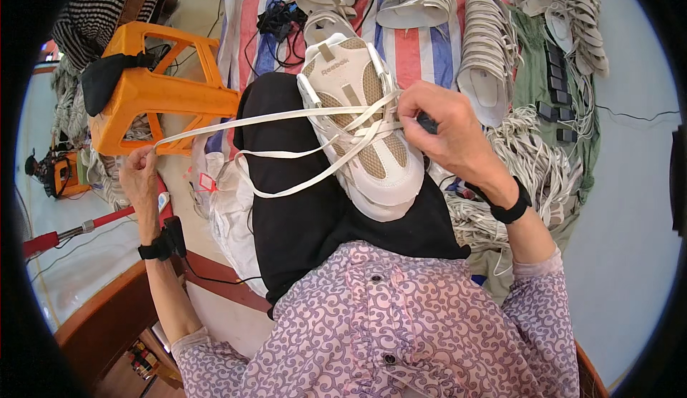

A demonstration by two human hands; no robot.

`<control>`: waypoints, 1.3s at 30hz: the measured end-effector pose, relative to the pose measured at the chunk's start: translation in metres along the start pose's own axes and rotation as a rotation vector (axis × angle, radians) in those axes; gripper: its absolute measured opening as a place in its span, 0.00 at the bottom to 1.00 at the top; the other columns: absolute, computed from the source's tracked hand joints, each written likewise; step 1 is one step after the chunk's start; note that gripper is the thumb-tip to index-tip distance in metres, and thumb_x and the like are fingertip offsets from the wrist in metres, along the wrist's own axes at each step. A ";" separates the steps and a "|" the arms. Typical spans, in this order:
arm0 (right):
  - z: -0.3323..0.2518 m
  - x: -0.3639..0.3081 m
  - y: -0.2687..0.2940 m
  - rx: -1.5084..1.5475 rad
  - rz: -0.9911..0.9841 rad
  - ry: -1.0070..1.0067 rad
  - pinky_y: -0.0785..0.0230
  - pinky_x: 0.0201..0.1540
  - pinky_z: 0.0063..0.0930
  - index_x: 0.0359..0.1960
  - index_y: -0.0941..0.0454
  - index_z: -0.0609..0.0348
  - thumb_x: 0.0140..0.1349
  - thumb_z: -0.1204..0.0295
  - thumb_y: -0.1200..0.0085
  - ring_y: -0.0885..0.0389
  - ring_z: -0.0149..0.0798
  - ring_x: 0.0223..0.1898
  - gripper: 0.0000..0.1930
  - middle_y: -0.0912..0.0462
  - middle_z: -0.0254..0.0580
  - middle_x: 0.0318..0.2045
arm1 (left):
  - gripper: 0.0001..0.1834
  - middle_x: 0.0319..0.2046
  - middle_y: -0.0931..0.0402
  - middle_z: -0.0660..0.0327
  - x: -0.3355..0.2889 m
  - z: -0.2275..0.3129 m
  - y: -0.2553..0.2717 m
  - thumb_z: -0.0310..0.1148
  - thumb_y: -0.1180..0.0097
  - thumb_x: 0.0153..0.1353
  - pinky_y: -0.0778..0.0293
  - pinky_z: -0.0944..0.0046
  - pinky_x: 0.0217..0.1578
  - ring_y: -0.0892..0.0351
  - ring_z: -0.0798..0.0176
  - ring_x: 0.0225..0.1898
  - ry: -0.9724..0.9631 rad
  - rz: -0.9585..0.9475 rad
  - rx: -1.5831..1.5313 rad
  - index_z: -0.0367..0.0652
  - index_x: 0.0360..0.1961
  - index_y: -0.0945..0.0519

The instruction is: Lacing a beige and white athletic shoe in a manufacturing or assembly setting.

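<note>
A white and beige sneaker upper [383, 176] rests on my lap over black cloth [286, 219], its rounded toe pointing toward me. White shoelaces [272, 118] cross over its front and run out to the left. Out at the left, my left hand [139, 176] pinches the end of one lace, drawn nearly straight from the shoe. A second stretch of lace hangs in a loose loop beside the shoe. My right hand [447, 126] is closed at the shoe's right edge, fingers pinched on the lace there; its fingertips are partly hidden.
An orange plastic stool [157, 105] stands at the left, a black pouch on it. Nested shoe uppers [490, 55] lie on a striped sheet ahead. Bundled white laces [529, 162] heap at the right, near black boxes [558, 76]. A red pole [114, 215] is at the left.
</note>
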State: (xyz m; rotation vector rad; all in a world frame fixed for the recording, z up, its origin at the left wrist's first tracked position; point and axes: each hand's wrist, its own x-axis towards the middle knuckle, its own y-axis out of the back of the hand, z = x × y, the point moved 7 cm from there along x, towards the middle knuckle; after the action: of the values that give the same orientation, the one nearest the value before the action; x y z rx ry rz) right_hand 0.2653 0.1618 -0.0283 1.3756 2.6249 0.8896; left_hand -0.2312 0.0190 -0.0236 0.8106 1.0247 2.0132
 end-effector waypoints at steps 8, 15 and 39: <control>-0.002 0.001 -0.003 -0.005 -0.095 -0.093 0.32 0.35 0.30 0.32 0.25 0.67 0.54 0.80 0.40 0.24 0.42 0.31 0.07 0.24 0.45 0.30 | 0.09 0.22 0.29 0.73 -0.010 -0.019 -0.017 0.31 0.38 0.63 0.41 0.76 0.24 0.36 0.79 0.24 0.088 -0.069 -0.129 0.34 0.38 0.16; -0.005 -0.002 -0.006 0.048 -0.060 -0.076 0.34 0.32 0.30 0.30 0.26 0.66 0.55 0.82 0.44 0.25 0.37 0.28 0.04 0.24 0.41 0.26 | 0.09 0.22 0.30 0.73 -0.018 -0.022 -0.024 0.31 0.40 0.65 0.42 0.76 0.24 0.37 0.79 0.24 0.113 -0.086 -0.160 0.34 0.38 0.17; 0.026 0.026 -0.017 0.304 -0.386 -0.492 0.37 0.27 0.21 0.28 0.18 0.66 0.61 0.74 0.41 0.29 0.22 0.25 0.07 0.22 0.29 0.20 | 0.09 0.24 0.28 0.72 -0.005 -0.043 0.006 0.31 0.40 0.64 0.38 0.76 0.28 0.34 0.78 0.26 0.119 -0.080 -0.061 0.34 0.39 0.17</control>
State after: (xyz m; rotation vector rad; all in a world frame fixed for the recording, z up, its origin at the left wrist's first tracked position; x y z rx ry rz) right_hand 0.2448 0.1867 -0.0529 0.9161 2.5470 0.0899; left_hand -0.2640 -0.0049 -0.0404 0.6147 1.0406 2.0334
